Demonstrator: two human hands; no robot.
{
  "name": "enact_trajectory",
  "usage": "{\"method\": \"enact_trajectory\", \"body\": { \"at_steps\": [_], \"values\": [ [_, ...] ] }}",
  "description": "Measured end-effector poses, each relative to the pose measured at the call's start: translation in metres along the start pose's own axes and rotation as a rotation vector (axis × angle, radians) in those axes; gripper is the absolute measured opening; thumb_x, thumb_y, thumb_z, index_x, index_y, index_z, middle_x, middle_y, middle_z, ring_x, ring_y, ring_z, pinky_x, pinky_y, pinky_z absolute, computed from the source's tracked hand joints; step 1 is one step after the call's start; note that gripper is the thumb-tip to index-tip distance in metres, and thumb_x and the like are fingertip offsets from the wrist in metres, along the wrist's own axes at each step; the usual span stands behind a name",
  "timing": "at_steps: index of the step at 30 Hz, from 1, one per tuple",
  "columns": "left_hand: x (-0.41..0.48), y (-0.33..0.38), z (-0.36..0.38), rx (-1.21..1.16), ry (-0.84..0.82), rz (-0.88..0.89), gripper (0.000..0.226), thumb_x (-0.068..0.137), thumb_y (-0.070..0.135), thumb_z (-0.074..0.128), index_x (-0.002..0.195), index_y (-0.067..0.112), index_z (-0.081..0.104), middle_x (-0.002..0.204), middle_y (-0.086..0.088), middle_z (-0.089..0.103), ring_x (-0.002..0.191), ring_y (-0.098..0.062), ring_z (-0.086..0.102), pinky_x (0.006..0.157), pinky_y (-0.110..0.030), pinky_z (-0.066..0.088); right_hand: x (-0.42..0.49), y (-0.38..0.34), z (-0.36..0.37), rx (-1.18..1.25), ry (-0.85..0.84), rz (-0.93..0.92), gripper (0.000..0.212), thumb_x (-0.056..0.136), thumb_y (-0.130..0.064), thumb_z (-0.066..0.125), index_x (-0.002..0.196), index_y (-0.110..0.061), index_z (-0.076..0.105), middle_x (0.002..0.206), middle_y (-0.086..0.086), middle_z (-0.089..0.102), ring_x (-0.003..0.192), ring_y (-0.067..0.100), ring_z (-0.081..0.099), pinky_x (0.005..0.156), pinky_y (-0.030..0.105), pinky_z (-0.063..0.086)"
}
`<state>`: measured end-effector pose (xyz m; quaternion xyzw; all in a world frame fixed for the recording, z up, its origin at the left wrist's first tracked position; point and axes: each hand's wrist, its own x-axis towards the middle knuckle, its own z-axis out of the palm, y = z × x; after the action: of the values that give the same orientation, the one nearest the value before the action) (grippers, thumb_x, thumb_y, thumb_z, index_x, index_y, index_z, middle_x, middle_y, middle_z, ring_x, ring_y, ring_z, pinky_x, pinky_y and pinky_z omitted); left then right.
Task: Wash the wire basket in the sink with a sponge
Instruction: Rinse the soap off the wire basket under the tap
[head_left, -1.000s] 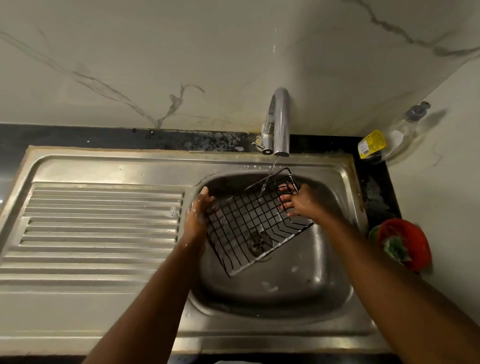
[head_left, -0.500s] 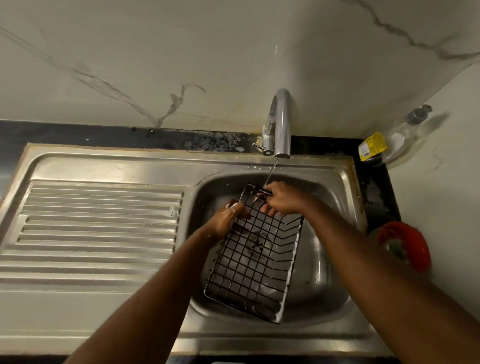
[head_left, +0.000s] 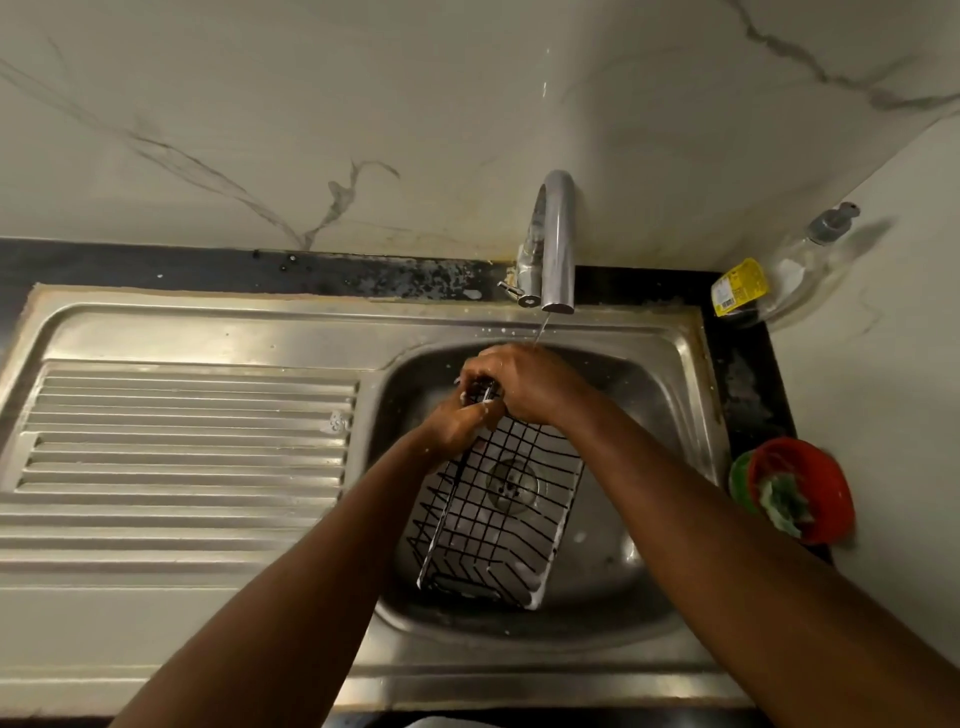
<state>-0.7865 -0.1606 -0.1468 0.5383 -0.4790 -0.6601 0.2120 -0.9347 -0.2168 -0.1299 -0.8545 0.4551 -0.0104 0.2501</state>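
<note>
Both hands clasp the far end of the wire basket (head_left: 498, 509). The left hand (head_left: 457, 423) curls its fingers round the left corner, and the right hand (head_left: 524, 384) folds over the rim, touching the left. The basket slopes down from them inside the sink (head_left: 649, 395) toward its near wall, over the drain (head_left: 511, 486). Half a second ago the hands gripped slightly apart; now they meet. Water from the tap (head_left: 558, 244) falls thinly, seemingly onto the right hand. A bottle (head_left: 779, 275) and a red bowl (head_left: 826, 493) stand off right — nothing blocks the basin.
</note>
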Motion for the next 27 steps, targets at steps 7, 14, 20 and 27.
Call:
{"method": "enact_trajectory", "body": {
  "at_steps": [7, 14, 20, 27],
  "values": [
    [0.014, 0.007, -0.011, 0.042, 0.058, -0.062, 0.060, 0.094, 0.037, 0.071, 0.147, 0.017, 0.050, 0.129, -0.005, 0.065, 0.118, -0.022, 0.062, 0.101, -0.040, 0.054, -0.020, 0.029, -0.003, 0.561, 0.062, 0.262, 0.051, 0.099, 0.001, 0.050, 0.123, -0.041, 0.068, 0.125, -0.014, 0.065, 0.107, 0.007, 0.065, 0.083, 0.024, 0.056],
    [0.010, 0.023, 0.018, 0.014, -0.024, -0.082, 0.048, 0.108, 0.023, 0.051, 0.154, 0.021, 0.037, 0.138, -0.003, 0.053, 0.119, -0.018, 0.054, 0.102, -0.040, 0.049, -0.029, 0.036, 0.000, 0.455, 0.051, 0.381, 0.045, 0.100, -0.002, 0.049, 0.127, -0.032, 0.069, 0.122, -0.004, 0.070, 0.088, 0.014, 0.069, 0.075, 0.035, 0.061],
    [0.040, 0.039, 0.028, 0.174, -0.080, -0.037, 0.045, 0.109, 0.036, 0.049, 0.152, 0.021, 0.044, 0.124, -0.009, 0.059, 0.092, -0.010, 0.053, 0.079, -0.028, 0.048, -0.045, 0.051, -0.020, 0.395, 0.180, 0.445, 0.022, 0.102, -0.012, 0.057, 0.113, -0.026, 0.071, 0.096, -0.010, 0.063, 0.075, -0.003, 0.055, 0.053, 0.004, 0.040],
    [0.052, 0.043, 0.025, 0.171, -0.009, -0.103, 0.047, 0.104, 0.044, 0.056, 0.143, 0.018, 0.054, 0.105, -0.007, 0.064, 0.083, -0.014, 0.059, 0.073, -0.030, 0.056, -0.038, 0.054, -0.028, 0.419, 0.174, 0.468, 0.028, 0.092, -0.010, 0.053, 0.072, -0.027, 0.061, 0.084, 0.002, 0.068, 0.081, 0.021, 0.064, 0.069, 0.034, 0.050]
  ]
}}
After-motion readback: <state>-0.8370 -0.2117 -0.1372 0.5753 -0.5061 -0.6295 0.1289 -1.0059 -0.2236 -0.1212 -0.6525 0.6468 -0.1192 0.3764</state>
